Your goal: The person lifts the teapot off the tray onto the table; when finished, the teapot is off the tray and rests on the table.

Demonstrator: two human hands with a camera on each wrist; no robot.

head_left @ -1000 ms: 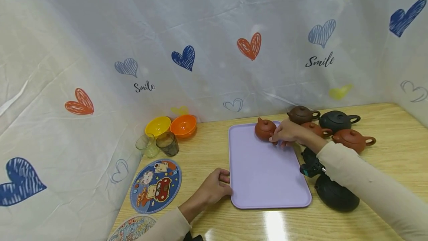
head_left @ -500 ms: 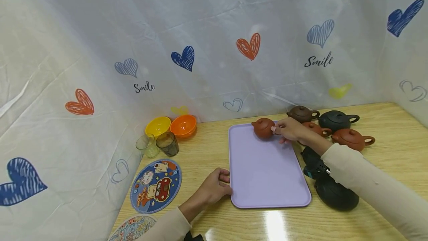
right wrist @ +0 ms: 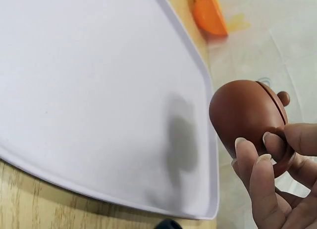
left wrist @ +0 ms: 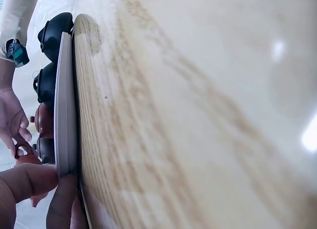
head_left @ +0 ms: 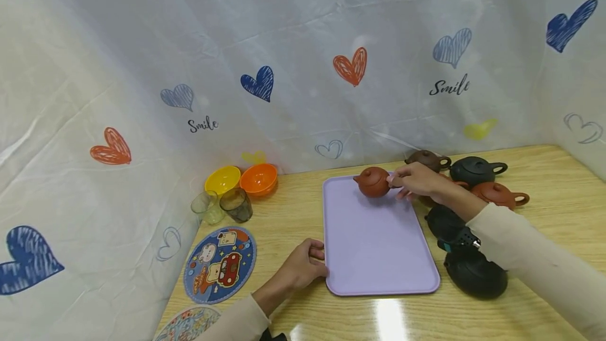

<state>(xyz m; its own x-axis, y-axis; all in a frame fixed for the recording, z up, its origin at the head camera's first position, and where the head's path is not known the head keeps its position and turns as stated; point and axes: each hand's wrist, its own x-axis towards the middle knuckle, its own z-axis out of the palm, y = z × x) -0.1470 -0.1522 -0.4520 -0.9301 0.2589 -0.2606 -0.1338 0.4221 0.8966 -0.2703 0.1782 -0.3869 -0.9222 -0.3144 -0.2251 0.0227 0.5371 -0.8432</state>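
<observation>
My right hand [head_left: 416,179] pinches the handle of a small reddish-brown clay teapot [head_left: 373,182] over the far right part of a lilac tray [head_left: 379,246]. Its spout points left, and the lid with its round knob is on. The right wrist view shows the thumb and fingers curled round the handle of the teapot [right wrist: 242,113], with a shadow cast on the tray. My left hand [head_left: 303,267] is at the tray's near left edge. Seen from the left wrist, the thumb lies over the tray rim [left wrist: 64,110] with fingers beneath.
Right of the tray stand several more teapots: dark brown [head_left: 427,160], black [head_left: 473,171], reddish [head_left: 497,194] and black [head_left: 475,273]. Leftward are a yellow bowl [head_left: 222,179], an orange bowl [head_left: 259,179], two glasses [head_left: 238,205] and round patterned mats [head_left: 220,264].
The teapot's spout has swung from pointing toward the back to pointing left, and the right hand has turned with the handle. The left hand stays at the tray edge.
</observation>
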